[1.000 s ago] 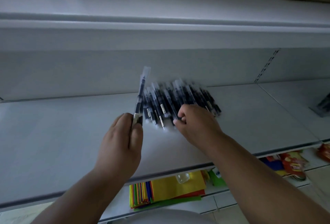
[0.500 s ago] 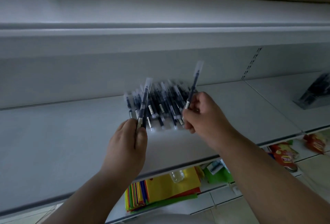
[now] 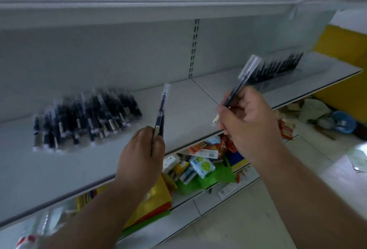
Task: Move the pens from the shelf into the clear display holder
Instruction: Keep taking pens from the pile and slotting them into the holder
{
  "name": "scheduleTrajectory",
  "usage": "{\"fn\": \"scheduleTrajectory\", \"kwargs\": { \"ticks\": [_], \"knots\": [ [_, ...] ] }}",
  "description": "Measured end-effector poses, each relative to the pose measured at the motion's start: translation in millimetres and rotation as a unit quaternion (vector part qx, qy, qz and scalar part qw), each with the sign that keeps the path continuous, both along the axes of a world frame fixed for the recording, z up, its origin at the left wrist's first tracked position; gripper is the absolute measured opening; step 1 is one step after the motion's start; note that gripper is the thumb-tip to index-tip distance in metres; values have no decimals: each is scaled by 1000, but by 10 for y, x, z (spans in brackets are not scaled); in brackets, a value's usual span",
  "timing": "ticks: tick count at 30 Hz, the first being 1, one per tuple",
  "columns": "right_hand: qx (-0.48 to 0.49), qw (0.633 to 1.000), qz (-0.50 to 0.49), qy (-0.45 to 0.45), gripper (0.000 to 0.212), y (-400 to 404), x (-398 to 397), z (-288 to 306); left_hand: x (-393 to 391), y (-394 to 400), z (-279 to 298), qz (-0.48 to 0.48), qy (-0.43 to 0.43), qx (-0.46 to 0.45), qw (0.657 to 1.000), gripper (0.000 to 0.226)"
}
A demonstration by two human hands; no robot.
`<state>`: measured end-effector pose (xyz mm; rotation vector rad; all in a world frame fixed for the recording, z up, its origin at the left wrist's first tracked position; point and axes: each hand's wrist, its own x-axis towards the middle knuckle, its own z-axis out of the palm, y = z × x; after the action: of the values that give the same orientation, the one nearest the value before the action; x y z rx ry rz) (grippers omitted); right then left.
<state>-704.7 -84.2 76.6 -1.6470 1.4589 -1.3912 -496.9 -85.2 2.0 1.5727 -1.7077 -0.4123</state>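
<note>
The left hand [image 3: 140,149] grips a dark pen in a clear plastic sleeve [image 3: 161,109] by its lower end, the long axis nearly upright with the clear sleeve end pointing up. The right hand [image 3: 247,123] pinches a second sleeved dark pen [image 3: 238,88], tilted up and to the right. A blurred heap of sleeved dark pens [image 3: 87,115] lies on the white metal shelf [image 3: 184,109] at left. Farther right on that shelf stands the clear display holder [image 3: 278,70], with a row of dark pens in it.
</note>
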Motion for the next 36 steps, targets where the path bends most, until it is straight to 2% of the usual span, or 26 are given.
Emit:
{"fn": "scheduleTrajectory", "kwargs": {
  "ticks": [2, 5, 8, 11, 13, 20, 29, 33, 36],
  "knots": [
    [-4, 1000, -12, 18, 19, 46, -446, 30, -449, -3, 13, -5, 15, 0, 1000, 30],
    [-24, 999, -21, 27, 3, 91, -1083, 98, -1097, -9, 22, -31, 36, -5, 999, 26],
    [-45, 998, -36, 30, 18, 77, -1571, 106, -1614, -46, 11, -50, 40, -9, 998, 26],
    [-35, 995, -54, 75, 14, 26, -1906, 55, -1975, -67, -23, -56, 35, 1, 998, 25],
    [-28, 993, -58, 98, 8, -54, -2072, 37, -2133, -96, -41, -54, 37, 4, 998, 26],
    [-33, 993, -87, 78, 4, -502, -2481, 9, -2505, -500, -14, -82, 55, -3, 995, 26],
    [-39, 989, -119, 82, 12, -1088, -2991, -24, -2927, -1003, -72, -141, 34, -27, 989, 27],
    [-69, 987, -101, 109, 7, -1508, -3231, -30, -3037, -1110, -73, -106, 8, -49, 993, 24],
    [-90, 984, -67, 141, 13, -1891, -3357, 5, -3224, -1150, -96, -79, 4, -64, 995, 20]
  ]
}}
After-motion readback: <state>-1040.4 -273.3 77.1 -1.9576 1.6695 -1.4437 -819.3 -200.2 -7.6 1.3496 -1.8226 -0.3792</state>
